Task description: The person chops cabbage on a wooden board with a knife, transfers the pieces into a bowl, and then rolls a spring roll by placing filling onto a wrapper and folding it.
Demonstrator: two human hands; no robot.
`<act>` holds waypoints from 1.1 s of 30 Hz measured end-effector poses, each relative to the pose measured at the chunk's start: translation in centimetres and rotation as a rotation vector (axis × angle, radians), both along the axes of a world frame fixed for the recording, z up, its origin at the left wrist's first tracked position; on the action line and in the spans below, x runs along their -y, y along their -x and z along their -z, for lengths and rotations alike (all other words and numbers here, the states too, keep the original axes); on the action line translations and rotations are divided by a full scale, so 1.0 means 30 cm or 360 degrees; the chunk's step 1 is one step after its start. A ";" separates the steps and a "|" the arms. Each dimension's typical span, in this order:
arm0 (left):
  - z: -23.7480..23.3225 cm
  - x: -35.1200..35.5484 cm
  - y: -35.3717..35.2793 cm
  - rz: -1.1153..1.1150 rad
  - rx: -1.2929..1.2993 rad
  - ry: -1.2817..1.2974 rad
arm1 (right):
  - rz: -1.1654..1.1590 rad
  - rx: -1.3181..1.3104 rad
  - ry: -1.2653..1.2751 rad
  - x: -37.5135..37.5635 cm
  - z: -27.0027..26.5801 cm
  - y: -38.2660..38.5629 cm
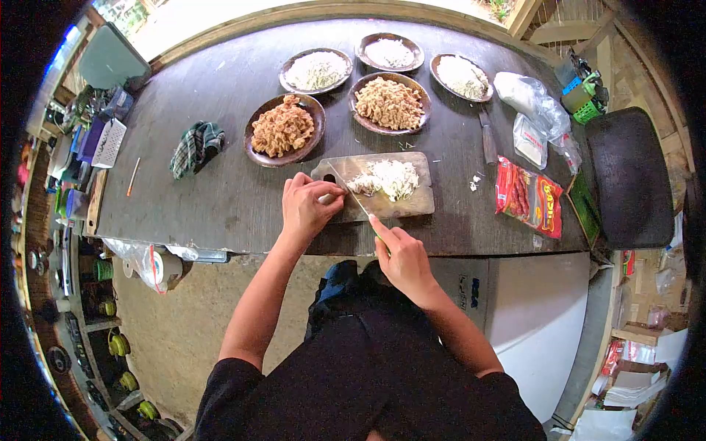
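My right hand (404,257) is closed round the handle of a knife (359,203), whose thin blade slants up and left across the wooden cutting board (421,206). Close to the blade, my left hand (312,204) rests at the board's left end with its fingers curled together. Whatever those fingers hold, if anything, is hidden. A pile of pale, finely cut shreds (393,180) lies on the board, to the right of the blade.
Behind the board stand a plate of brown pieces (283,128), a plate of lighter brown pieces (390,103) and several plates of pale shreds (318,71). A second knife (487,140), a red sausage packet (528,197) and plastic bags (540,103) lie right; a checked cloth (197,149) lies left.
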State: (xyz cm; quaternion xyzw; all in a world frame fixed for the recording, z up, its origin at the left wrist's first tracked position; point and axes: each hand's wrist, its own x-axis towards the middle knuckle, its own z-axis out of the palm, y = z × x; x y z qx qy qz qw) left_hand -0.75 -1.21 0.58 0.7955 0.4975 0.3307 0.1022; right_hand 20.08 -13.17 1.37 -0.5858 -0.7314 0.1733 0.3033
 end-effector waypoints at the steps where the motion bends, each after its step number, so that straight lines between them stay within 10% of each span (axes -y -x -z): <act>1: -0.003 -0.001 0.001 0.0001 -0.0032 0.0008 | -0.0030 -0.0041 0.0002 0.008 -0.007 -0.005; 33: 0.021 -0.013 0.005 -0.0027 0.0000 0.0044 | -0.0037 0.0030 0.0057 -0.002 -0.005 0.021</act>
